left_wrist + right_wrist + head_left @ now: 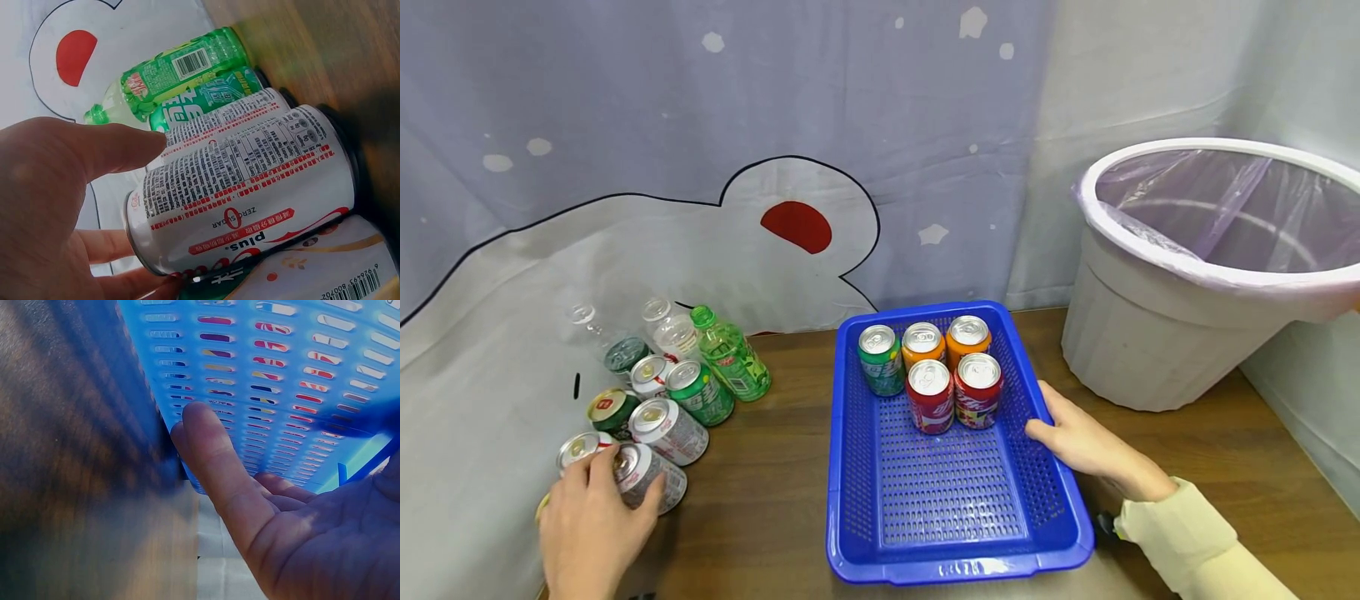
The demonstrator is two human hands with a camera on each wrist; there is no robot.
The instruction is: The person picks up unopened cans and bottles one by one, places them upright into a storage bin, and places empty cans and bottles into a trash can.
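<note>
At the lower left, my left hand reaches around a silver soda can, its thumb on one side and fingers on the other. The left wrist view shows this soda can with "ZERO SUGAR" printed on it, the thumb by its upper end. More cans crowd around it, among them another silver can and a green can. My right hand grips the right rim of a blue plastic basket. Its fingers lie along the basket's perforated outer wall.
In the basket's far part stand a green can, two orange cans and two red cans. A green bottle and clear bottles stand behind the left cans. At right is a white lined bin. A curtain hangs behind.
</note>
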